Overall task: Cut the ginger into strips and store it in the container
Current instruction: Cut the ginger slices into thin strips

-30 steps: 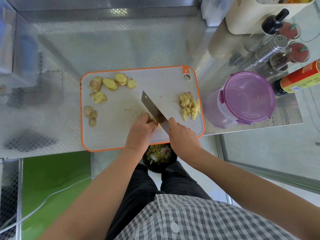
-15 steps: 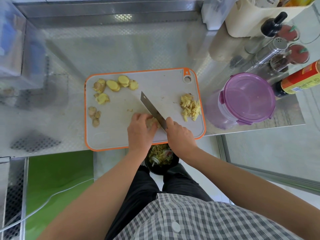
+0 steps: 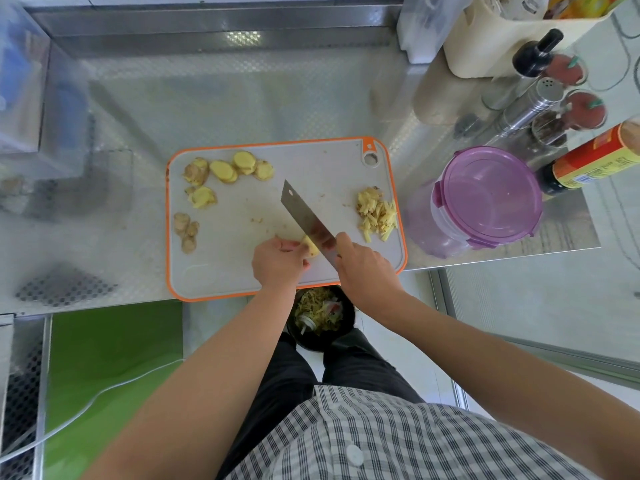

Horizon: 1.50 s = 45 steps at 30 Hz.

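Head view: on the orange-rimmed board, the left hand curls its fingers over a ginger piece near the board's front edge. The right hand grips the handle of a knife, whose blade lies against the ginger's right side. Cut strips are piled at the board's right edge and slices lie at its far left. The lidded purple container stands on the bench just right of the board.

Steel shaker, black-capped bottle, red-labelled bottle at worktop's far right corner; scrap bin below near edge.
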{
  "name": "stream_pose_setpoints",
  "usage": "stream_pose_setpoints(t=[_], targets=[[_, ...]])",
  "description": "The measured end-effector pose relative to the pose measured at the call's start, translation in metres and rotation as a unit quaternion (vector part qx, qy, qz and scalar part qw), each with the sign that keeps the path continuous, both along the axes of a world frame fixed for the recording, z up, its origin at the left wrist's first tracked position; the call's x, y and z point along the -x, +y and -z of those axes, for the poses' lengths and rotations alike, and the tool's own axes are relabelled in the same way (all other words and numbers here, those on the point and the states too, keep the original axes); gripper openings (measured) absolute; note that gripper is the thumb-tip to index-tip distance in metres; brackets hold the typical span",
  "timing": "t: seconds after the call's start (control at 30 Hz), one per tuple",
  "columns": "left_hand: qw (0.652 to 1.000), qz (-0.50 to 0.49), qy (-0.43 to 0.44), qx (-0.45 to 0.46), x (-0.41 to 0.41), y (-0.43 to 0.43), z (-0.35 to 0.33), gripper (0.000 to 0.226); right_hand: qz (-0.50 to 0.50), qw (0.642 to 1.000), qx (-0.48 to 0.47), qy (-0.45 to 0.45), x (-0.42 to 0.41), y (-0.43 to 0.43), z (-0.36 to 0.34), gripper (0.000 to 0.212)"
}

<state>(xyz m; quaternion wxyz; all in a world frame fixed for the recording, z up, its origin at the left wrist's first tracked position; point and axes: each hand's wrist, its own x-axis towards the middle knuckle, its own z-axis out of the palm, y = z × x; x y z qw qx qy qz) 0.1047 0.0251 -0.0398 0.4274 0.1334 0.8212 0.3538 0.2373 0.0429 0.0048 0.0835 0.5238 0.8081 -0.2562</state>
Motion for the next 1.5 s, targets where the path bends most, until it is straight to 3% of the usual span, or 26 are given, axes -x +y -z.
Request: stream_pose_setpoints(t=[0.43, 0.63, 0.83, 1.17, 1.33, 1.5], targets=[[1.000, -0.002, 0.006, -0.009, 0.000, 0.002, 0.000, 0.016, 0.010, 0.999, 0.030, -0.035, 0.013, 0.000, 0.008, 0.023], [1.000, 0.013, 0.021, -0.012, 0.002, 0.000, 0.000, 0.016, 0.031, 0.999, 0.018, 0.022, 0.009, -0.004, 0.006, 0.013], [1.000, 0.003, 0.008, -0.016, 0.003, -0.001, 0.004, 0.017, 0.004, 1.000, 0.015, -0.006, 0.006, -0.002, -0.001, 0.021], [1.000, 0.002, 0.003, -0.022, 0.004, -0.001, 0.001, 0.018, 0.004, 1.000, 0.018, -0.018, 0.016, -0.003, 0.014, 0.008], [1.000, 0.003, -0.004, -0.026, 0.005, -0.002, 0.002, 0.021, 0.021, 0.999, -0.005, 0.028, 0.008, -0.002, 0.008, 0.014], [0.999, -0.003, -0.014, -0.031, 0.005, -0.003, 0.003, 0.017, -0.002, 1.000, 0.007, 0.001, 0.005, -0.003, -0.001, 0.018]])
